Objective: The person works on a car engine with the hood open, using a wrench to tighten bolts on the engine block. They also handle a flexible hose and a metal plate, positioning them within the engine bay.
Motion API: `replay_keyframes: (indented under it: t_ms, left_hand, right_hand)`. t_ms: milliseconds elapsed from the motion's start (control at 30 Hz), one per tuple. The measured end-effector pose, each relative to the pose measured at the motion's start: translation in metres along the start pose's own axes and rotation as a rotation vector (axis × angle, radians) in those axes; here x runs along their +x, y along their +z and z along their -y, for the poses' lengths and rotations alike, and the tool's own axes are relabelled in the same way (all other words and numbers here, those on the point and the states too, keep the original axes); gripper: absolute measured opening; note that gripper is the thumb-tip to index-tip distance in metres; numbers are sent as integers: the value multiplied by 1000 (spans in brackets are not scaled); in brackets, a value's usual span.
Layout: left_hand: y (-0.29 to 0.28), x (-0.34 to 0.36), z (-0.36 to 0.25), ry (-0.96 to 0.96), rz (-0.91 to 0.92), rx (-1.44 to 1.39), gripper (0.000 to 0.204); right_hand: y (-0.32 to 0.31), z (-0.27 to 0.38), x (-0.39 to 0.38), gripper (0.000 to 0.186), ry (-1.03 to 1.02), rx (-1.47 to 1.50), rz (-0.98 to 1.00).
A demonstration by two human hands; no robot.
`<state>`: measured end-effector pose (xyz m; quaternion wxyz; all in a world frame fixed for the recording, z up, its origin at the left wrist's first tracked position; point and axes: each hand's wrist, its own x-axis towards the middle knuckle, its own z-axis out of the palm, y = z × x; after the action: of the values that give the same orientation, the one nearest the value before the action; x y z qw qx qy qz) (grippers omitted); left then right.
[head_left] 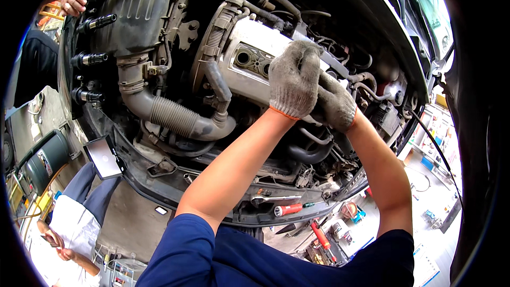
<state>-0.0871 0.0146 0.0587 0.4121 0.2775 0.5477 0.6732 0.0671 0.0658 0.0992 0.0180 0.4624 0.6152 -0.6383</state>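
Observation:
My left hand (295,79), in a grey knit glove, is closed over the silver engine cover (249,34), beside a recess with open round wells (244,57). My right hand (338,101), gloved the same way, is closed just to its right and partly behind it, touching or nearly touching it. Whatever the fingers hold is hidden by the gloves. A ribbed intake hose (172,117) curves below and left of the cover, out of the hands' grasp.
Several black ignition coils (97,23) lie along the left edge, near another person's hand (73,1). A screened device (104,157), a ratchet (273,198) and a red flashlight (287,210) rest along the front. A person in white (71,218) is at lower left.

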Motion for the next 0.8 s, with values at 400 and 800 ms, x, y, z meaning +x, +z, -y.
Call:
replay_keyframes:
  t_ms: [400,800]
  left_hand:
    - [-10,42,-1,123,805,489,50]
    - [11,-25,25,252,-176,57,21]
  right_hand:
    - [136,-7,4,48,-19,1376,-635]
    - [-22,18,20,38,59,-198,240]
